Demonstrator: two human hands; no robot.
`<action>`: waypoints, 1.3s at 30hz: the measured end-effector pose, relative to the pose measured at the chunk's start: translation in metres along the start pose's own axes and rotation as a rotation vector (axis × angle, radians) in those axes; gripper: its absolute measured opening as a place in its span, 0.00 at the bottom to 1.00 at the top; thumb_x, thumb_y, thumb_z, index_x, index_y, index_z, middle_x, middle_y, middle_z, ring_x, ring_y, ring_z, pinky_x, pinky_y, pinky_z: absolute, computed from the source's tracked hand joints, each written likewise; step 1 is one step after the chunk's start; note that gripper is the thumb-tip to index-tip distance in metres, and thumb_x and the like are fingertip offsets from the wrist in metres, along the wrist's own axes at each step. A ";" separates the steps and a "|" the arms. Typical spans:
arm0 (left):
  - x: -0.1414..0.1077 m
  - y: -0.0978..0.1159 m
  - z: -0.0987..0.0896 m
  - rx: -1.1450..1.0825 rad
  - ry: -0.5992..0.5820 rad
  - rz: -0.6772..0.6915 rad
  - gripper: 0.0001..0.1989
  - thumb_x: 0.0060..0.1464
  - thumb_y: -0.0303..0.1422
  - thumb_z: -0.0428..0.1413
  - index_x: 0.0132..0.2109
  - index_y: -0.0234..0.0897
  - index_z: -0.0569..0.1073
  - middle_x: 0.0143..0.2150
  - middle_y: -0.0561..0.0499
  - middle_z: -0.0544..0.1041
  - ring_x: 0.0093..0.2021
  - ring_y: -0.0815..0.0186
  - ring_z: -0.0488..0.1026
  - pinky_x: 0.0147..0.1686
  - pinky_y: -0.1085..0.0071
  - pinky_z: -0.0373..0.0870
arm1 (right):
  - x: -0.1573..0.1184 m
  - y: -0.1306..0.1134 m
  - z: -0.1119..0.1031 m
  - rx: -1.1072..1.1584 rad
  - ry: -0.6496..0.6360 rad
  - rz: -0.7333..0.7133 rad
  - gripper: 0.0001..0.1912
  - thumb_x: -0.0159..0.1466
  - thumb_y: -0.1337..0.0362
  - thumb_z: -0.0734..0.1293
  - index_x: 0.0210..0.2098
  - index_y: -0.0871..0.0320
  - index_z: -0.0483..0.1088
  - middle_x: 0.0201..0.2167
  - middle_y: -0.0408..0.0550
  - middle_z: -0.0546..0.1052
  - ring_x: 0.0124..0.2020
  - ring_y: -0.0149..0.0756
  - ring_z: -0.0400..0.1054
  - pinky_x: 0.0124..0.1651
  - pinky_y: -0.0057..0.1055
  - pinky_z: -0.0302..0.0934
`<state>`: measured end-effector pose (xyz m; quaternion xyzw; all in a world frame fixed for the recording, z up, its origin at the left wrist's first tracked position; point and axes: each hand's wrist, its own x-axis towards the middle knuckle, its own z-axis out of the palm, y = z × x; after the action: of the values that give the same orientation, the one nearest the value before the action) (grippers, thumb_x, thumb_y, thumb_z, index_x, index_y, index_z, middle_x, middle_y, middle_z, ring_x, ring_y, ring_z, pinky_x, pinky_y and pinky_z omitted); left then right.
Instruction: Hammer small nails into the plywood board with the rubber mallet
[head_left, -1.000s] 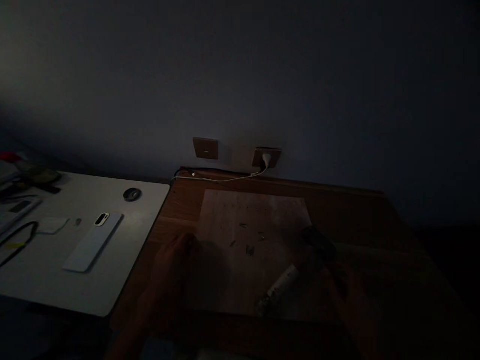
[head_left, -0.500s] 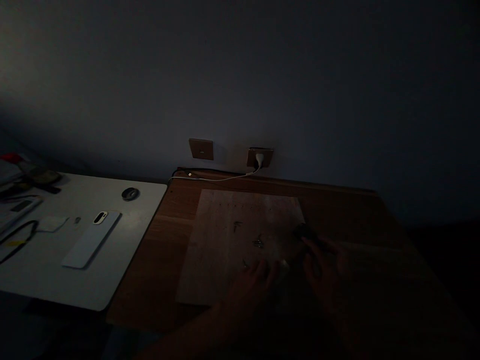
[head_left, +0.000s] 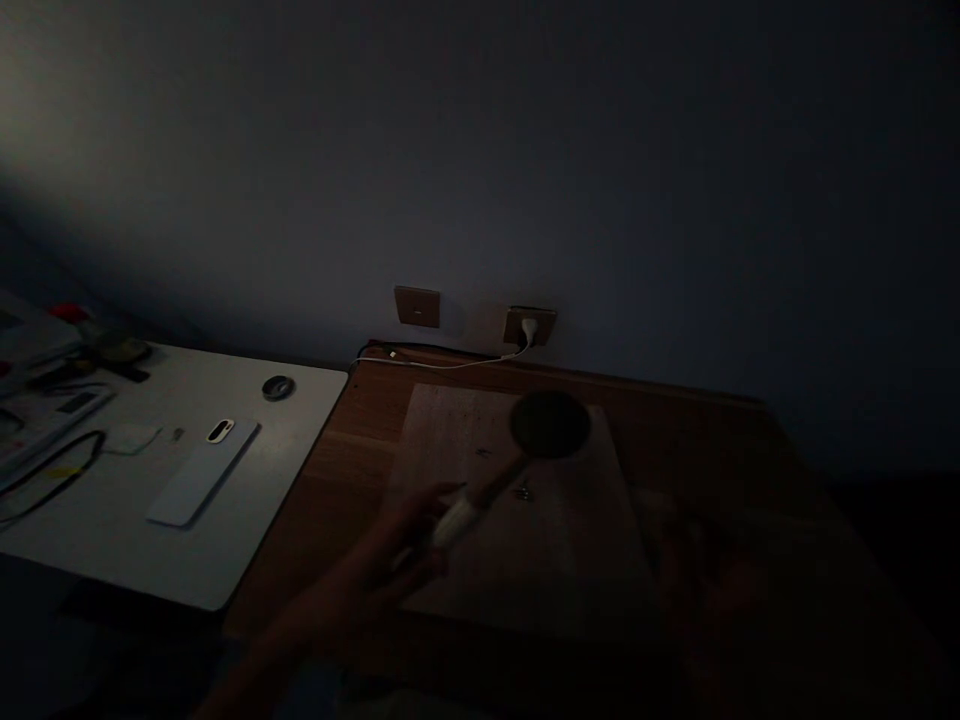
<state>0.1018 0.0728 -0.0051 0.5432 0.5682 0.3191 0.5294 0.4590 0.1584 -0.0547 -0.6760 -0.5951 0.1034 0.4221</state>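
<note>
My left hand [head_left: 412,535] is closed around the pale grip of a mallet [head_left: 551,424] with a round dark head. The mallet slants up to the right, its head over the upper right part of a light wooden board [head_left: 442,430]. Beneath the mallet, a small cluster of screws or nails [head_left: 523,492] lies on the board, with a few more small fasteners [head_left: 484,452] farther back. To the right of the board is my right hand [head_left: 697,560], dark and smeared; its fingers cannot be made out.
The board rests on a brown wooden table [head_left: 337,480] against the wall. A white table [head_left: 240,540] adjoins on the left, bearing a phone [head_left: 202,475], a tape roll [head_left: 278,388], a cable [head_left: 82,460] and tools [head_left: 112,350]. A plugged-in charger [head_left: 529,330] trails a white cord.
My left hand has moved left and now lifts the mallet over the board. My right hand has drawn away to the right from the dark head. The view has shifted slightly.
</note>
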 end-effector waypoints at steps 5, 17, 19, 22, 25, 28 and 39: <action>-0.009 -0.032 -0.046 0.227 0.348 -0.143 0.22 0.54 0.52 0.55 0.39 0.38 0.78 0.33 0.48 0.79 0.35 0.56 0.76 0.35 0.66 0.75 | 0.011 -0.053 0.061 0.036 -0.598 -0.346 0.14 0.71 0.59 0.59 0.45 0.50 0.76 0.44 0.50 0.78 0.45 0.43 0.75 0.50 0.42 0.70; -0.013 -0.056 -0.070 0.291 0.480 -0.239 0.18 0.55 0.48 0.53 0.38 0.38 0.76 0.29 0.51 0.78 0.31 0.59 0.75 0.28 0.70 0.67 | 0.069 -0.121 0.148 -0.102 -1.055 -0.731 0.13 0.64 0.76 0.62 0.38 0.55 0.76 0.39 0.48 0.77 0.37 0.37 0.70 0.41 0.31 0.62; -0.010 -0.053 -0.073 0.310 0.541 -0.230 0.18 0.53 0.49 0.54 0.35 0.38 0.74 0.25 0.53 0.74 0.27 0.62 0.71 0.26 0.71 0.64 | 0.081 -0.121 0.158 -0.063 -1.064 -0.713 0.11 0.61 0.76 0.65 0.36 0.57 0.76 0.37 0.47 0.79 0.35 0.36 0.71 0.40 0.30 0.63; -0.008 -0.052 -0.073 0.219 0.584 -0.146 0.19 0.53 0.51 0.54 0.32 0.38 0.71 0.24 0.54 0.70 0.26 0.65 0.66 0.26 0.72 0.63 | 0.091 -0.120 0.176 0.010 -1.030 -0.659 0.09 0.61 0.74 0.67 0.38 0.59 0.78 0.36 0.48 0.81 0.36 0.36 0.74 0.41 0.30 0.66; -0.005 -0.053 -0.073 0.108 0.574 -0.081 0.20 0.56 0.52 0.52 0.31 0.39 0.68 0.24 0.54 0.66 0.25 0.66 0.64 0.25 0.73 0.62 | 0.085 -0.120 0.195 0.075 -0.955 -0.621 0.09 0.65 0.72 0.66 0.42 0.60 0.78 0.41 0.50 0.82 0.41 0.37 0.76 0.47 0.32 0.67; 0.000 -0.052 -0.073 0.153 0.588 -0.070 0.22 0.55 0.53 0.55 0.30 0.38 0.68 0.24 0.55 0.64 0.26 0.68 0.61 0.25 0.73 0.60 | 0.073 -0.121 0.213 0.111 -0.898 -0.631 0.09 0.65 0.72 0.67 0.43 0.60 0.78 0.42 0.51 0.83 0.43 0.39 0.77 0.50 0.35 0.67; 0.004 -0.058 -0.051 0.024 0.655 -0.197 0.31 0.58 0.63 0.48 0.34 0.37 0.71 0.27 0.52 0.70 0.28 0.65 0.67 0.26 0.73 0.65 | 0.068 -0.121 0.233 0.035 -0.888 -0.789 0.11 0.64 0.78 0.67 0.42 0.60 0.76 0.41 0.55 0.80 0.45 0.43 0.74 0.52 0.37 0.65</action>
<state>0.0383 0.0755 -0.0481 0.3605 0.7615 0.4175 0.3405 0.2413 0.3154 -0.0909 -0.2885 -0.9193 0.2215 0.1505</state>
